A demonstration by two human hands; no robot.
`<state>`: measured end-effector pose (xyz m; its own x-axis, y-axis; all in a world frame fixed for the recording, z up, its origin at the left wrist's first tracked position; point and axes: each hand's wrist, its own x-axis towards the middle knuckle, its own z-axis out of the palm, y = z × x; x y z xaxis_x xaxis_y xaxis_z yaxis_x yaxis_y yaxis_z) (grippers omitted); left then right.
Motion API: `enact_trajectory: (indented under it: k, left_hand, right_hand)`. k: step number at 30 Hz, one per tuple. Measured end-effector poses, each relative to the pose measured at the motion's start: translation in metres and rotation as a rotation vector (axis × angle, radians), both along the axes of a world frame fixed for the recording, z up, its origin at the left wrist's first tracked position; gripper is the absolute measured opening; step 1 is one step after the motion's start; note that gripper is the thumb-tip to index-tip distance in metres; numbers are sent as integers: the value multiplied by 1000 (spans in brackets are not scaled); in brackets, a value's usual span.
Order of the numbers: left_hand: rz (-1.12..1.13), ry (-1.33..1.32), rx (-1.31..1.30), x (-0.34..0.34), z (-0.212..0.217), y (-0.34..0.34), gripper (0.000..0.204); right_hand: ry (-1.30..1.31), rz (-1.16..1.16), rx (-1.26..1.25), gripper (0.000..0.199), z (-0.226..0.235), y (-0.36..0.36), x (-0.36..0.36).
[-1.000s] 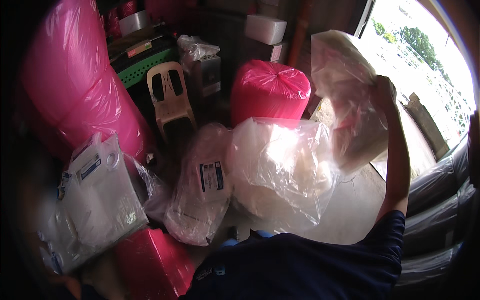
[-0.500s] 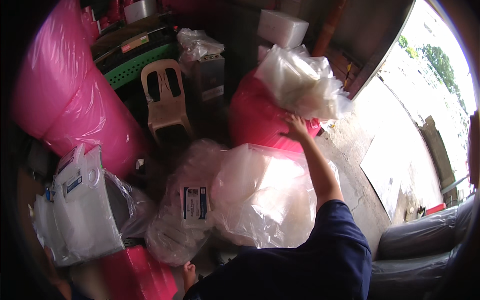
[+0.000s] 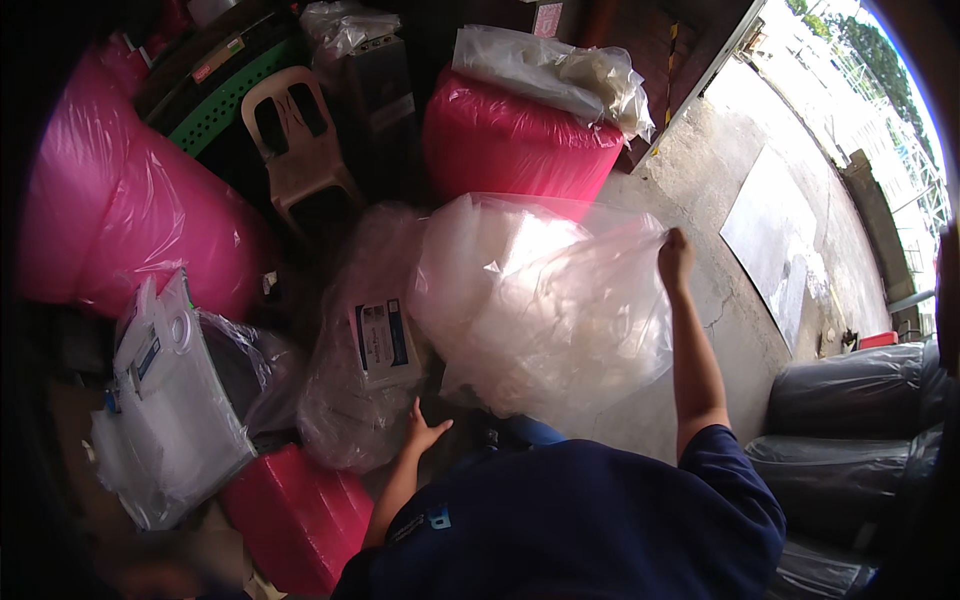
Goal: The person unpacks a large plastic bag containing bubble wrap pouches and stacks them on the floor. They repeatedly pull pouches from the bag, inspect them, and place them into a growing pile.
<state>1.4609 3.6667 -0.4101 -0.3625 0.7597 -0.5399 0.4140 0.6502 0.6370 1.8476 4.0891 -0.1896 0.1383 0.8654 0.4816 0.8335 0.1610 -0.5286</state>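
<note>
My right hand (image 3: 676, 260) is closed on the right edge of a big clear plastic bag (image 3: 560, 310), pulling that side taut. Whitish, bulky material shows through the bag, but its kind is hard to make out. With thumb and fingers apart, my left hand (image 3: 428, 432) is empty, just below the lower end of a clear-wrapped bundle (image 3: 345, 425). A white and blue label (image 3: 385, 340) sits on that bundle, which lies against the left side of the bag.
Large pink wrapped rolls (image 3: 140, 200) stand at the left. Another pink roll (image 3: 515, 140) carries folded plastic sheeting (image 3: 540, 75). A beige chair (image 3: 295, 130) stands behind. White flat packs (image 3: 175, 400) and a pink block (image 3: 295, 515) are near left; dark wrapped rolls (image 3: 845, 395) lie at right.
My right hand has come from beside the far pink roll to the bag's edge and closed on it, lifting it rightward. My left hand has reached forward and spread its fingers. The view has shifted.
</note>
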Motion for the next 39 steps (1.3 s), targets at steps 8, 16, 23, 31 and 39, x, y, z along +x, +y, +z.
enact_trajectory:
  k: [8,16,23,31,39]
  left_hand:
    - [-174,-218,141,118,31,173,140]
    - [106,-1402,579,207,253,233,27]
    - [-706,-715,1104,314,438,225,20]
    - [-762,-256,1121,326,389,253,79]
    - [-544,127,983,423,272,270,51]
  right_hand:
    - [568,372,44,14,326,31,16]
    - [-142,874,-204,106,263,-54,9]
    - [195,1130,-718,111,103,-185,15]
    - [521,615,-225,101,188,-91,271]
    - [521,411,239,92,295,-51,386]
